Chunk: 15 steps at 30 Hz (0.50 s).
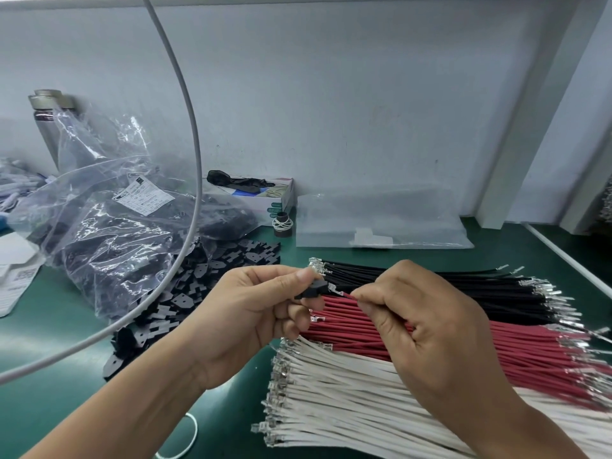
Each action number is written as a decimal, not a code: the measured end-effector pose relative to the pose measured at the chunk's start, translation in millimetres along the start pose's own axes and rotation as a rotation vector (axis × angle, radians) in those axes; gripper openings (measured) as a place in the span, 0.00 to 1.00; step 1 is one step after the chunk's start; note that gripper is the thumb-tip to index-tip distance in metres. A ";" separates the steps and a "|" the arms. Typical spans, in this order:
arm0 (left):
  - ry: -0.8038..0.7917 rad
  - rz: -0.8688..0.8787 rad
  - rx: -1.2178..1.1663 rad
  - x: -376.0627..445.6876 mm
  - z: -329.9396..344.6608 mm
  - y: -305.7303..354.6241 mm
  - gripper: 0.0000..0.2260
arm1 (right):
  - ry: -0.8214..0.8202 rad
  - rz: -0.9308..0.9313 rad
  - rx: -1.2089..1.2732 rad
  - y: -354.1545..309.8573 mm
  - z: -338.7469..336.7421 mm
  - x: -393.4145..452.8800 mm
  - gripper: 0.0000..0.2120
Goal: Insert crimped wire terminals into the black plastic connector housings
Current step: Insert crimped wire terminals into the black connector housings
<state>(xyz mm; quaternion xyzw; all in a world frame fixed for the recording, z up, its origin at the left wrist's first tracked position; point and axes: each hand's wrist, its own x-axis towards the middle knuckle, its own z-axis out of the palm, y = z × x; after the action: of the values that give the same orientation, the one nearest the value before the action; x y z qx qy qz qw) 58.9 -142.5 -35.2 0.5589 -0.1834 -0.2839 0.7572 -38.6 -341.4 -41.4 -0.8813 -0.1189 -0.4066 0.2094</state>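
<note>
My left hand [255, 313] pinches a small black connector housing [309, 292] between thumb and fingers. My right hand [420, 323] pinches a red wire [346, 294] just behind its silver crimped terminal [332, 287], whose tip sits right at the housing's right end. Below the hands lie three flat bundles of crimped wires on the green bench: black wires [430, 279], red wires [496, 346] and white wires [347, 402]. Loose black housings [185, 293] are piled to the left.
A clear plastic bag of black housings [109, 226] stands at the left. A grey cable [195, 134] arcs across the left of the view. A small box [271, 200], a black spool [282, 223] and an empty clear bag [381, 223] sit by the back wall.
</note>
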 end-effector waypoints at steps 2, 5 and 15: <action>0.000 0.002 0.019 -0.3 0.4 0.2 0.10 | -0.018 -0.037 -0.037 1.1 -2.3 1.1 0.07; 0.026 0.021 0.099 -1.1 0.7 1.5 0.12 | -0.048 -0.071 -0.082 2.6 -5.7 2.9 0.06; 0.028 -0.023 0.080 -2.2 -1.7 6.9 0.13 | -0.012 -0.242 -0.242 5.9 -5.7 1.6 0.07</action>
<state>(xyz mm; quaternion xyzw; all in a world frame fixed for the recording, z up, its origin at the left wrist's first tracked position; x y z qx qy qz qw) 59.8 -138.3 -29.1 0.5949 -0.1777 -0.2773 0.7332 -39.2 -349.2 -38.5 -0.8817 -0.1756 -0.4349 0.0507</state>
